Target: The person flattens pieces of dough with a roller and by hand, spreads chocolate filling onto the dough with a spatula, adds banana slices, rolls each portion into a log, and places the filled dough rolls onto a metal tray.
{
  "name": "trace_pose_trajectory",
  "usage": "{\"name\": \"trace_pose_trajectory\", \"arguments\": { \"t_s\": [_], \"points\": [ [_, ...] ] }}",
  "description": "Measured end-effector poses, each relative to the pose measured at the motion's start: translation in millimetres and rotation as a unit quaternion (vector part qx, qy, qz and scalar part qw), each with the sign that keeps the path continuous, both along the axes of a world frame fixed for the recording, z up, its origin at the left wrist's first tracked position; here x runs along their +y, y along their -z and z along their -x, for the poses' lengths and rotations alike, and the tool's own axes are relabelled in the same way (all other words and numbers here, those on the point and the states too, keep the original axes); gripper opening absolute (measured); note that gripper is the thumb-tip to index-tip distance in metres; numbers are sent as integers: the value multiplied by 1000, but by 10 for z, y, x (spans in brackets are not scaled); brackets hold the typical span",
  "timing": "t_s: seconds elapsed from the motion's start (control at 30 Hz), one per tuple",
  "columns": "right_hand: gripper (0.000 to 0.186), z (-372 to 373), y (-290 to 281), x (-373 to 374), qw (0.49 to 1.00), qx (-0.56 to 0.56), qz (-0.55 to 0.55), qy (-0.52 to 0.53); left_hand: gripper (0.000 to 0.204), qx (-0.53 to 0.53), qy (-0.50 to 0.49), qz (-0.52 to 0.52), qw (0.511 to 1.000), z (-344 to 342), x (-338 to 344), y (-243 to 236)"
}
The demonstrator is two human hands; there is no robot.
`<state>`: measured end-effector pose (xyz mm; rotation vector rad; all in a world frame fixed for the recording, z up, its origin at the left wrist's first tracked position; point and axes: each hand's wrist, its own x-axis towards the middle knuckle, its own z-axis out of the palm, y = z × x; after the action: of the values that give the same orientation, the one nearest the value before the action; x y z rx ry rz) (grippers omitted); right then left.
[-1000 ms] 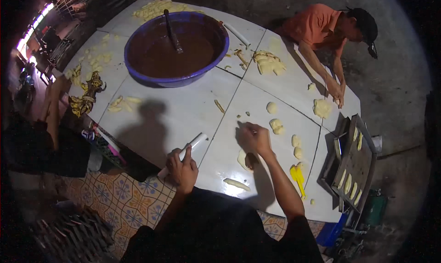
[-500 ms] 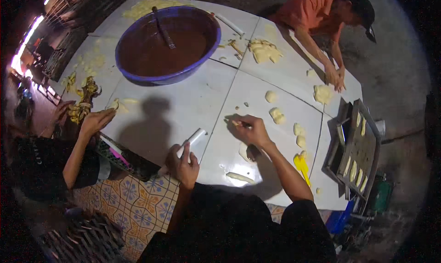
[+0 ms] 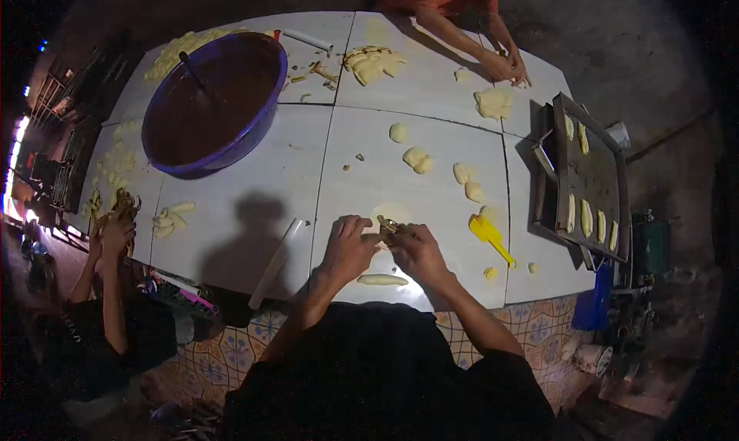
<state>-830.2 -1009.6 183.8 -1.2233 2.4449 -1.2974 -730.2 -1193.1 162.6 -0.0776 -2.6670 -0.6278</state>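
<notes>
Head view shows the left hand (image 3: 348,248) and right hand (image 3: 416,250) both pinched shut on a small dough piece (image 3: 389,228) above the white table (image 3: 254,225) edge (soft, light, easily torn, I judge), best held gently by its ends.

1 blue bowl (image 3: 212,102), 1 yellow spatula (image 3: 488,234), 1 baking tray (image 3: 591,175).

Dim overhead light; hard shadow on table (image 3: 431,141); edges dark, warped.
</notes>
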Motion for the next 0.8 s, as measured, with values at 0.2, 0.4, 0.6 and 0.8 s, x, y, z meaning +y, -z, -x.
{"name": "trace_pose_trajectory", "arguments": {
  "t_s": [0.2, 0.4, 0.6, 0.8],
  "points": [
    [10, 1, 282, -150, 994, 14, 63, 92, 10, 66, -86, -96, 989, 239, 48, 128],
    [21, 245, 237, -322, 998, 13, 2, 60, 14, 16, -68, -17, 997, 512, -7, 100],
    [26, 202, 245, -208, 998, 62, 14, 18, 33, 10, 28, 7, 1000, 447, -121, 14],
    [25, 280, 328, -222, 989, 86, -16, 122, 17, 61, -104, 68, 990, 468, -10, 194]
  ]
}}
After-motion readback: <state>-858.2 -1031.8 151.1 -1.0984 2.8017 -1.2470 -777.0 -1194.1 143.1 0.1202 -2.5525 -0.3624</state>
